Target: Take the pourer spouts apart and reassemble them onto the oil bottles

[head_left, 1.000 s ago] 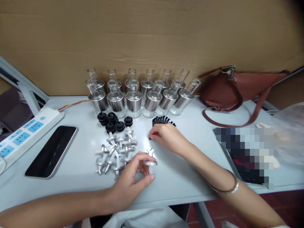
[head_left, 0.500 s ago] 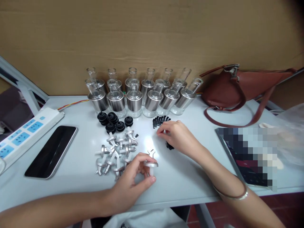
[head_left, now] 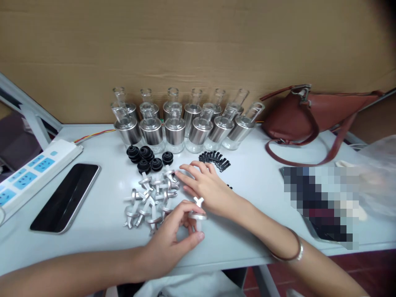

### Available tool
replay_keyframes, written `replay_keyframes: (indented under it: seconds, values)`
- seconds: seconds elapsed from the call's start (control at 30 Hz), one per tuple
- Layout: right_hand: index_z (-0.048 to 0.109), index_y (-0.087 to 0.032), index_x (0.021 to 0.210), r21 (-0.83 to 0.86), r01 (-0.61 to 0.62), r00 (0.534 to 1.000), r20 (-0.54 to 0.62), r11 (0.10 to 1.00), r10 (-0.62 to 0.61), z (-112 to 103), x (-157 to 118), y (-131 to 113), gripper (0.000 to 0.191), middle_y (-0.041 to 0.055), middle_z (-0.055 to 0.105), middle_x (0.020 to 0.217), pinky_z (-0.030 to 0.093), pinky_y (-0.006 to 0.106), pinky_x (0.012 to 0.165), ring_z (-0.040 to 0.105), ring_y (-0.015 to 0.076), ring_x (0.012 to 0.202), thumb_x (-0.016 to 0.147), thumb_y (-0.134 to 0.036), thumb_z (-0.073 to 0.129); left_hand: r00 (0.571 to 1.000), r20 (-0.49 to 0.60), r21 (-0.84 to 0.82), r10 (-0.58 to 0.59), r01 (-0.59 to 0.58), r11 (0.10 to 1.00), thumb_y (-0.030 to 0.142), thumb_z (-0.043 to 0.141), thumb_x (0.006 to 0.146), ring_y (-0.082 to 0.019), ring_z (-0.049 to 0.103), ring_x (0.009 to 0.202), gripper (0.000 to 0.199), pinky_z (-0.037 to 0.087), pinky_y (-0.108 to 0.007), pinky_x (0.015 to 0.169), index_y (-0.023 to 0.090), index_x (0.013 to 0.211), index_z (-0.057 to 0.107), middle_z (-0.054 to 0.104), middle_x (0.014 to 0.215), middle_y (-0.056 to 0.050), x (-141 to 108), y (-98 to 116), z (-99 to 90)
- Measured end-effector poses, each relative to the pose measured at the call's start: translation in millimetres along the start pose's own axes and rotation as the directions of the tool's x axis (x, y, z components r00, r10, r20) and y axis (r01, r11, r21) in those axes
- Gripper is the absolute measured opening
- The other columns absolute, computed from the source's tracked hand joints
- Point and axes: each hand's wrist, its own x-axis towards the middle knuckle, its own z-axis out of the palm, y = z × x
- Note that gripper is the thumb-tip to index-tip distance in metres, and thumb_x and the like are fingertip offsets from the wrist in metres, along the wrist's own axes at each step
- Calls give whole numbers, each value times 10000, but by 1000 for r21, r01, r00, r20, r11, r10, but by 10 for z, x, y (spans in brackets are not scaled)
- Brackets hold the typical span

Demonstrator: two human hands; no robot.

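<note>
My left hand point(head_left: 176, 233) holds a silver spout piece point(head_left: 198, 215) upright between thumb and fingers, its forked end up. My right hand point(head_left: 206, 185) is spread, palm down, just beyond that piece, its index fingertip beside the pile of silver spout pieces point(head_left: 154, 213). Nothing shows in its fingers. Several black ribbed stoppers point(head_left: 144, 153) lie behind the pile. Small black clips point(head_left: 224, 165) form a row beyond my right hand, and other small black parts point(head_left: 229, 187) are partly hidden by it.
Glass bottles with steel sleeves point(head_left: 175, 131) stand in two rows at the back. A power strip point(head_left: 37, 169) and a phone point(head_left: 66, 198) lie left. On the right are a brown bag point(head_left: 334, 113), a blurred flat item point(head_left: 318, 206) and a plastic bag point(head_left: 377, 177).
My right hand has moved left from the black clips towards the silver pile, and its fingers have spread. My left hand still holds the silver spout piece in nearly the same place.
</note>
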Motion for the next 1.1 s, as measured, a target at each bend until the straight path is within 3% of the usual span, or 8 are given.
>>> replay_keyframes:
  seconds: [0.23, 0.43, 0.53, 0.73, 0.87, 1.1]
  values:
    - [485, -214, 1376, -36, 16, 1000, -9, 999, -16, 22, 52, -3, 383, 119, 513, 1368, 325, 438, 858, 422, 327, 1152, 1003, -234, 399, 1000, 2, 17, -22, 22, 1000, 172, 578, 853, -153, 524, 882, 248, 440, -305, 843, 244, 1080, 508, 534, 1047, -27, 19, 24, -1]
    - [655, -154, 1070, 7, 21, 997, -80, 1000, -20, 35, 43, 29, 215, 125, 589, 1262, 314, 406, 880, 435, 288, 1148, 967, -157, 467, 1000, -7, 34, -22, 23, 999, 178, 578, 848, -164, 530, 905, 259, 442, -316, 860, 235, 1092, 511, 535, 1066, -38, -1, 16, -6]
    - [641, -160, 1130, 24, -1, 994, -107, 1000, 3, 32, 32, 49, 229, 121, 614, 1204, 315, 395, 867, 465, 271, 1099, 958, -144, 491, 1000, -6, 41, -9, 10, 999, 175, 578, 851, -168, 535, 919, 264, 448, -313, 860, 235, 1101, 516, 538, 1073, -40, -8, 12, -9]
    - [676, -158, 1054, 136, 13, 998, -56, 991, -5, -30, -12, 44, 213, 109, 631, 1088, 300, 386, 817, 486, 245, 1002, 931, -115, 508, 1000, -12, 60, -2, 3, 998, 178, 580, 865, -165, 537, 921, 257, 446, -312, 870, 241, 1107, 522, 542, 1076, -38, -14, -17, -13]
    - [698, -141, 924, 262, 108, 994, -62, 959, -94, -61, -48, 36, 122, 88, 623, 957, 317, 346, 760, 493, 217, 910, 857, -116, 599, 1000, 10, 80, 10, -11, 997, 191, 582, 869, -164, 547, 893, 252, 454, -313, 862, 238, 1111, 526, 554, 1060, -38, -12, -21, -20]
    - [696, -173, 1121, 417, 212, 974, -18, 884, -225, -28, -52, 20, 248, 100, 611, 1004, 382, 329, 820, 496, 214, 947, 882, -211, 639, 997, 63, 158, 44, -54, 986, 203, 599, 855, -169, 548, 880, 236, 469, -286, 833, 228, 1078, 523, 566, 979, -28, -2, 44, -30]
